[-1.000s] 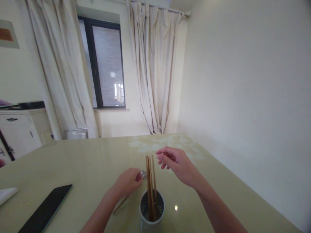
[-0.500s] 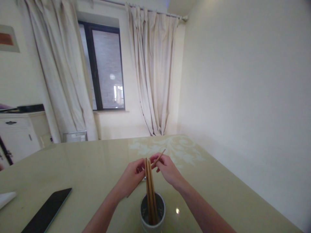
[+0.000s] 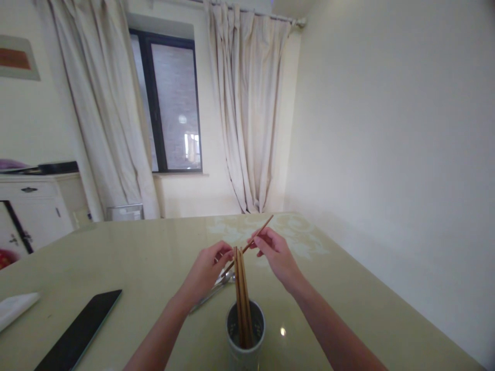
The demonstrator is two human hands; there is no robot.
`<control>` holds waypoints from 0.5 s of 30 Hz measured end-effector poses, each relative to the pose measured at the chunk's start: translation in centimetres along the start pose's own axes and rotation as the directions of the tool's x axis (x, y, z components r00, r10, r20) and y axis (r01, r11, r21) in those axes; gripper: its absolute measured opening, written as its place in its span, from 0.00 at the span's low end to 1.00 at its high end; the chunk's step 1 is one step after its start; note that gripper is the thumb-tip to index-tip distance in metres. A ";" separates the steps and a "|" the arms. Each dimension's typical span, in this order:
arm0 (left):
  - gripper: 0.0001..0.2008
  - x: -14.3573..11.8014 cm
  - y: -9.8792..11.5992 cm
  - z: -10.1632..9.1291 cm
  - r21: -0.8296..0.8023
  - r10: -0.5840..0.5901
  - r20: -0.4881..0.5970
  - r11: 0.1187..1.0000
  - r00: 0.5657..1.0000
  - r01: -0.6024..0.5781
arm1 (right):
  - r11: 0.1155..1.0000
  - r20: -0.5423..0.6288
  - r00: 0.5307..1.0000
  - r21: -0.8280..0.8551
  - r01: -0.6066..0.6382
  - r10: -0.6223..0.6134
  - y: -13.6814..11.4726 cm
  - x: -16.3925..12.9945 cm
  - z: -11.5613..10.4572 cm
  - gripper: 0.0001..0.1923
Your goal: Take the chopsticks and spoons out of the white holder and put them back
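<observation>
Soft, even daylight fills the room, coming from the window (image 3: pixel 170 103) at the far left between pale curtains (image 3: pixel 251 108). The glossy bench (image 3: pixel 135 263) mirrors the wall's brightness and shows a small glare spot (image 3: pixel 283 331) near the cup (image 3: pixel 245 335). Shadows are faint. Wide-angle distortion bends the edges; the near forearms look slightly soft.

A thin brown chopstick (image 3: pixel 253 241) slants up to the right above the table. More chopsticks (image 3: pixel 242 299) stand upright in a grey cup (image 3: pixel 245 346)
</observation>
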State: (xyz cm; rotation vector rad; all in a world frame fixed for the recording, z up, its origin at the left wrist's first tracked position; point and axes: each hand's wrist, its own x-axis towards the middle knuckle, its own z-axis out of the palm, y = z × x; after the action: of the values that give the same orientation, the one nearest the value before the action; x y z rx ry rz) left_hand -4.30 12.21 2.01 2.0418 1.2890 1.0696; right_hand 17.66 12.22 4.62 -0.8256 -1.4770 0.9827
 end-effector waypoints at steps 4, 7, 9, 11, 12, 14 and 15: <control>0.08 -0.4 -2.8 -1.3 0.417 -0.165 0.138 0.904 0.977 0.093 | 0.979 -0.174 0.968 -0.127 0.159 -0.180 -3.3 -0.2 -2.6 0.15; 0.05 -1.0 -4.7 -1.2 0.612 -0.320 0.168 0.775 0.932 0.156 | 0.969 -0.181 0.957 -0.132 0.207 -0.229 -5.6 -0.9 -3.9 0.15; 0.06 -1.2 -5.6 -0.8 0.649 -0.359 0.133 0.736 0.924 0.192 | 0.973 -0.131 0.968 -0.117 0.199 -0.214 -6.6 -1.5 -3.9 0.15; 0.07 -1.2 -6.0 -0.3 0.657 -0.368 0.112 0.724 0.923 0.209 | 0.981 -0.031 0.986 -0.117 0.157 -0.161 -6.9 -1.9 -3.5 0.14; 0.07 -1.2 -6.1 -0.1 0.659 -0.368 0.109 0.723 0.923 0.210 | 0.983 0.035 0.992 -0.131 0.126 -0.122 -6.9 -2.1 -3.2 0.13; 0.06 -1.0 -6.3 0.4 0.645 -0.363 0.133 0.738 0.922 0.198 | 0.980 0.151 0.988 -0.185 0.072 -0.044 -6.6 -2.3 -2.5 0.12; 0.05 -0.9 -6.3 0.6 0.631 -0.361 0.155 0.752 0.919 0.189 | 0.975 0.188 0.982 -0.216 0.053 -0.012 -6.4 -2.4 -2.2 0.12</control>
State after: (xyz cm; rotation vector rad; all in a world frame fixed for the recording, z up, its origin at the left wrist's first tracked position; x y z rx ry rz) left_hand -7.33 14.09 -3.33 2.2173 1.8808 0.2191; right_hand 20.29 7.73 9.59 -0.8828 -1.7785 0.9006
